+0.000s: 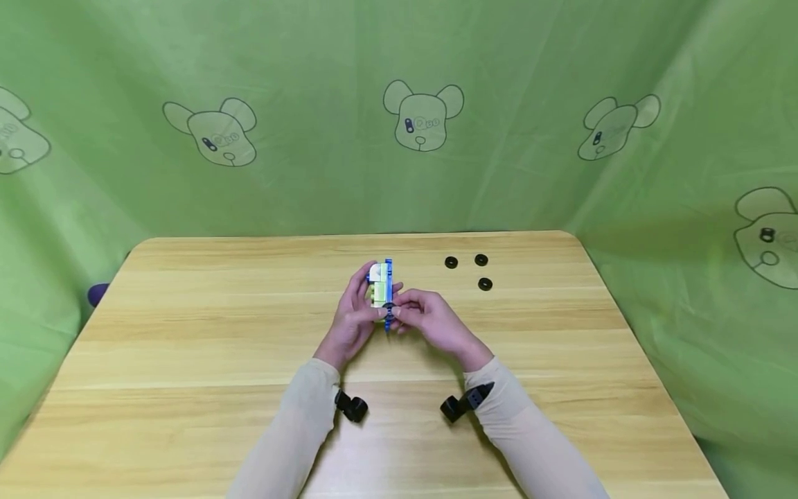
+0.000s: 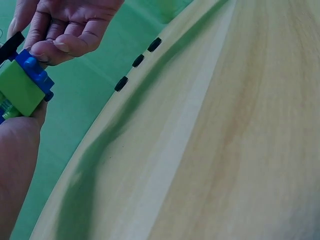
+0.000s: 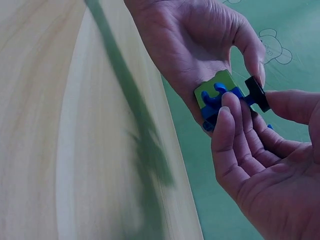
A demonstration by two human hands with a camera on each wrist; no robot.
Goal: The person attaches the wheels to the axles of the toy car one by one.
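Observation:
A toy car of green, white and blue building blocks is held up over the table in my left hand, its fingers round the body. A black toy wheel sits at a blue axle stub on the car's side. My right hand has its thumb against the wheel's outer face, while its fingers curl at the blue chassis. The left thumb also touches the wheel's edge. In the left wrist view the green block and blue base show. Whether the wheel is fully seated, I cannot tell.
Three loose black wheels lie at the back right of the wooden table: a left one, a rear one and a front one. A green curtain stands behind the table and along its sides.

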